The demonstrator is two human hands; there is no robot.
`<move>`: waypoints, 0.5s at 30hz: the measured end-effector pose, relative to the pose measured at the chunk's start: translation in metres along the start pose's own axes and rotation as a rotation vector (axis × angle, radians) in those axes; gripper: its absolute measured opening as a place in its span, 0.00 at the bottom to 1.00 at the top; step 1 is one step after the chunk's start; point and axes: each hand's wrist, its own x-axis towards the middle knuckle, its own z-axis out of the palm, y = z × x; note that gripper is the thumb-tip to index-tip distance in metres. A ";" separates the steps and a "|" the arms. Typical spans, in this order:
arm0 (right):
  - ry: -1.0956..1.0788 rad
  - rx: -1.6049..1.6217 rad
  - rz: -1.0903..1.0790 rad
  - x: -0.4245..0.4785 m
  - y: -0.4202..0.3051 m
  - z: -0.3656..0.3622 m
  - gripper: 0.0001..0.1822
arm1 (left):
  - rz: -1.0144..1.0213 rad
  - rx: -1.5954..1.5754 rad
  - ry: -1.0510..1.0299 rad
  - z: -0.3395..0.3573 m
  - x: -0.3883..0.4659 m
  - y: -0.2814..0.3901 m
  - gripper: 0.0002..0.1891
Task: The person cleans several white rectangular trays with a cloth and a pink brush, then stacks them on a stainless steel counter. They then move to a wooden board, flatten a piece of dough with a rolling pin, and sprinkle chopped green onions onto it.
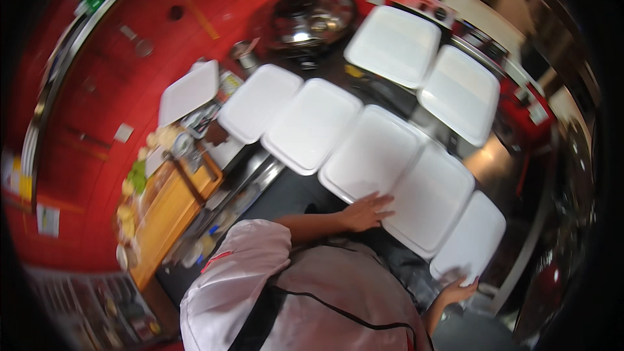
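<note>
Several white rectangular trays with rounded corners lie side by side in a row before me. My left hand (365, 212) has its fingers apart at the near edges of two neighbouring trays, a middle tray (373, 151) and the tray to its right (431, 197). It holds nothing, and whether the fingertips touch the trays is unclear. At the row's right end, my right hand (457, 291) grips the near corner of the last white tray (470, 239). Two more white trays, one at the upper middle (395, 44) and another beside it (459, 92), sit farther back.
A wooden cutting board (170, 214) with a dark-handled tool and food pieces along its edge is at left. One white tray (190, 92) leans near the red wall (146, 5). Beyond the row stands a large shiny metal pot (312, 24). A metal shelf edge (73, 41) runs along the upper left.
</note>
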 end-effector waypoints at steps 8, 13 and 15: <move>-0.550 0.889 0.054 -0.055 -0.258 0.030 0.23 | -0.838 -0.105 0.691 -0.100 -0.145 -0.065 0.26; -0.988 1.114 -0.012 -0.094 -0.394 0.032 0.21 | -1.249 -0.766 1.573 -0.148 -0.295 -0.253 0.12; -1.108 1.114 -0.020 -0.109 -0.436 0.024 0.19 | -1.236 -1.174 1.725 -0.203 -0.320 -0.297 0.14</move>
